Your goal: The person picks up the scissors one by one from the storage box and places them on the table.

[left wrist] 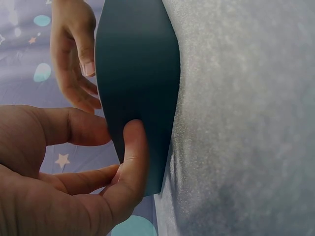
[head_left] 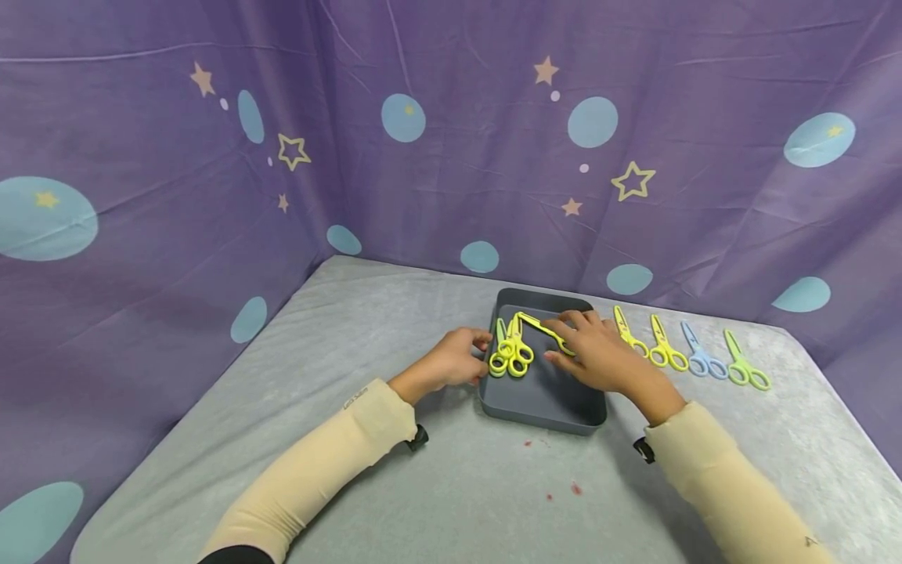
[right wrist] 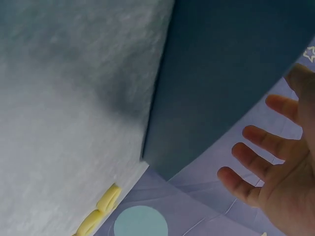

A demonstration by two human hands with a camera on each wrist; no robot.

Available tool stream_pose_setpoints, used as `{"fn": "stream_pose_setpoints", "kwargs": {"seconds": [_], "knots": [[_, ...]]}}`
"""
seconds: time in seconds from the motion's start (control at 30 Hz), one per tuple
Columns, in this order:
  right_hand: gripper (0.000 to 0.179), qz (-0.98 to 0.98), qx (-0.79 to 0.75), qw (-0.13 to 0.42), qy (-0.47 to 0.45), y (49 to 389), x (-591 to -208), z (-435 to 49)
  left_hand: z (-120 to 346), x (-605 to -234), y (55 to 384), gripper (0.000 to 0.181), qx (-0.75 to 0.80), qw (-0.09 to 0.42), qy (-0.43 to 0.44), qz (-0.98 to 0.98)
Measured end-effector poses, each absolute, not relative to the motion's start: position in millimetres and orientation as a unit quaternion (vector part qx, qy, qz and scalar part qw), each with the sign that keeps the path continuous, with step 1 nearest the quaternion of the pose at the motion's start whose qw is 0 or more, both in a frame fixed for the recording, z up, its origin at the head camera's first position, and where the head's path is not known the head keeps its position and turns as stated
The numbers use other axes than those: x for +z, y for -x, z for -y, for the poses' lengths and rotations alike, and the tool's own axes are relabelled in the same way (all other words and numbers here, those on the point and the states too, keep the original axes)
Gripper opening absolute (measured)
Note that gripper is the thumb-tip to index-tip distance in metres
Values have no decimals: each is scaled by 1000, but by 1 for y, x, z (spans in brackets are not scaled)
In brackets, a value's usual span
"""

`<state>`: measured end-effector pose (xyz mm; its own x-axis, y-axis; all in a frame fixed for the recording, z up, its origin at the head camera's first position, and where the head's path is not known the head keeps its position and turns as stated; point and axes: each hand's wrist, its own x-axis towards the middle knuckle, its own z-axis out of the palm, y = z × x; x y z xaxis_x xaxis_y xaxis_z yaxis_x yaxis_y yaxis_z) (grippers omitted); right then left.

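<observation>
A dark grey tray [head_left: 546, 423] stands on the cloth-covered table. At its left wall my left hand [head_left: 454, 359] pinches the side; in the left wrist view one finger [left wrist: 135, 142] presses the outer face while others reach the rim. Inside the tray, yellow and green scissors [head_left: 516, 348] lie overlapped along the left. Another pair of yellow scissors [head_left: 539, 324] slants towards the right, partly covered by my right hand [head_left: 599, 356]. That hand hovers over the tray's right side, fingers spread, and the right wrist view shows nothing held in it.
To the right of the tray, yellow scissors [head_left: 662, 345], blue scissors [head_left: 698, 352] and green scissors [head_left: 743, 360] lie in a row. A purple patterned curtain [head_left: 451, 180] hangs behind and at the left. Small red marks [head_left: 576, 489] show on the grey cloth in front.
</observation>
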<state>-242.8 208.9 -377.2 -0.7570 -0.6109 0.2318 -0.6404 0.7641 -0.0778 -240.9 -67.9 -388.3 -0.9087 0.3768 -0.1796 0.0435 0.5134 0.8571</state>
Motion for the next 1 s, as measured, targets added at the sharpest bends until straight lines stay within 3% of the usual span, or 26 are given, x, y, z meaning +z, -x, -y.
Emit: {"fn": "stream_pose_setpoints", "kwargs": {"seconds": [0.43, 0.7, 1.0], "knots": [[75, 930, 61, 9, -364, 245, -378, -183, 67, -389, 242, 66, 475, 171, -124, -854], [74, 921, 47, -31, -386, 247, -381, -171, 67, -389, 242, 66, 474, 177, -120, -854], [65, 909, 34, -35, -415, 250, -384, -166, 68, -389, 242, 65, 475, 175, -123, -854]]}}
